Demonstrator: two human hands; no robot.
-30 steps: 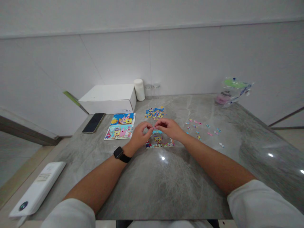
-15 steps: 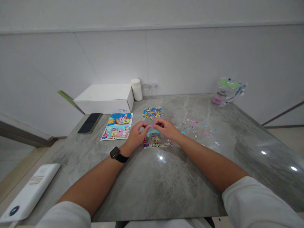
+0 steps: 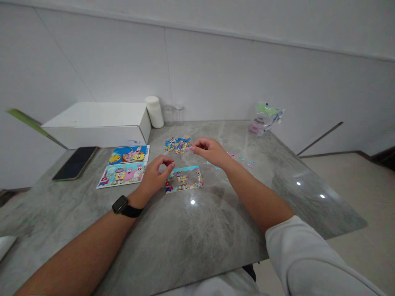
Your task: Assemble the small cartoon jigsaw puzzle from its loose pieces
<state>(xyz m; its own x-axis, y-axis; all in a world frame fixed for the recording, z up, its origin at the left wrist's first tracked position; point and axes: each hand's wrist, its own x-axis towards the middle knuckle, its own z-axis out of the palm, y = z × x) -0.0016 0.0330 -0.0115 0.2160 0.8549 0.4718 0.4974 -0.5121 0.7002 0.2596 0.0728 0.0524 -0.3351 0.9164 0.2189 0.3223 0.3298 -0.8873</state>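
Observation:
A partly assembled jigsaw puzzle (image 3: 182,188) with a cartoon picture lies on the table, with bare gaps in its middle. My left hand (image 3: 156,174) hovers at its left edge, fingers curved and loosely apart from the thumb, holding nothing visible. Beyond the puzzle, my right hand (image 3: 211,153) pinches a small pink puzzle piece at its fingertips, beside the heap of loose puzzle pieces (image 3: 176,144). Left of my left hand lie two cartoon picture sheets, the blue one (image 3: 131,153) behind the lighter one (image 3: 123,174).
More scattered pieces (image 3: 250,163) lie right of my right forearm. A phone (image 3: 75,163), a white box (image 3: 95,123), a white bottle (image 3: 154,112) and clear jars (image 3: 173,116) stand at the back and left. A plastic bag (image 3: 264,119) sits at the far right corner.
My hands have parted from above the puzzle. The right one has moved with the pink piece toward the heap; the left has drawn back to the puzzle's left side. The view has turned right.

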